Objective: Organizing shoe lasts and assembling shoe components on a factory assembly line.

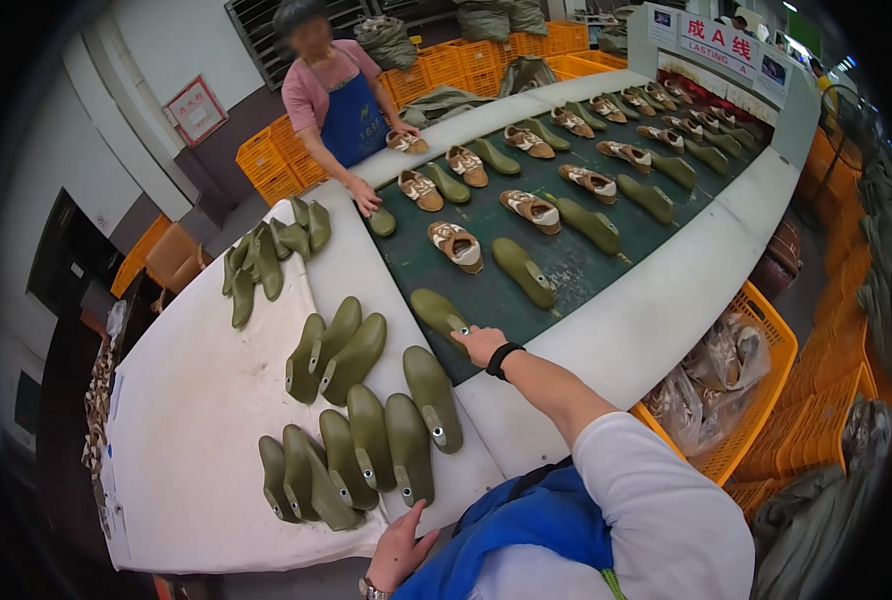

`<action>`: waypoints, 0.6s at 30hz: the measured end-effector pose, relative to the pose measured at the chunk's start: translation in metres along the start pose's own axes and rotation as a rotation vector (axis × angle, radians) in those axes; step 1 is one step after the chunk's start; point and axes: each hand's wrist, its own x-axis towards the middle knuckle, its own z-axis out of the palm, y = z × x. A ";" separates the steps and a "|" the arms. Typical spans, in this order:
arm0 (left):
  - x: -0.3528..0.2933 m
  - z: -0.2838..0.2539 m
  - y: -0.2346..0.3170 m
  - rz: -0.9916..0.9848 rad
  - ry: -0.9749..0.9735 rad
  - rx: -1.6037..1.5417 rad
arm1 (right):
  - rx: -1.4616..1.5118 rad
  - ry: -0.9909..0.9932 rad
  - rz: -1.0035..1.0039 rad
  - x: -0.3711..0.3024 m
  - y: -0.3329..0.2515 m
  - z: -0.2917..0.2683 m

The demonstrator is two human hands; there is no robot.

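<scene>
My right hand [482, 345], a black band at its wrist, grips the heel end of a green shoe last [434, 310] at the near corner of the dark green conveyor belt [566, 285]. At the front edge of the white table, my left hand [398, 552] is open, index finger reaching to the heel end of another green shoe last [407, 445]. That last lies in a group of several alike, beside a separate last [432, 398]. Further along the belt, brown-and-white shoes [455, 246] lie in rows between more lasts [522, 272].
Across the belt, a person [336, 110] in a blue apron touches a last [382, 221] and a shoe [406, 142]. More lasts [266, 255] are piled on the white table [196, 400]. An orange crate [766, 390] with bagged shoes stands at my right, below the belt's white edge.
</scene>
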 end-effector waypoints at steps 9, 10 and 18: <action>0.115 0.027 0.112 0.535 -0.198 0.107 | 1.143 0.090 0.094 -0.188 0.159 -0.062; 0.127 0.036 0.130 0.623 -0.205 0.132 | 1.267 0.267 0.099 -0.226 0.197 -0.058; 0.183 0.111 0.282 0.749 -0.553 0.278 | 0.264 -0.019 1.038 -0.529 0.332 0.099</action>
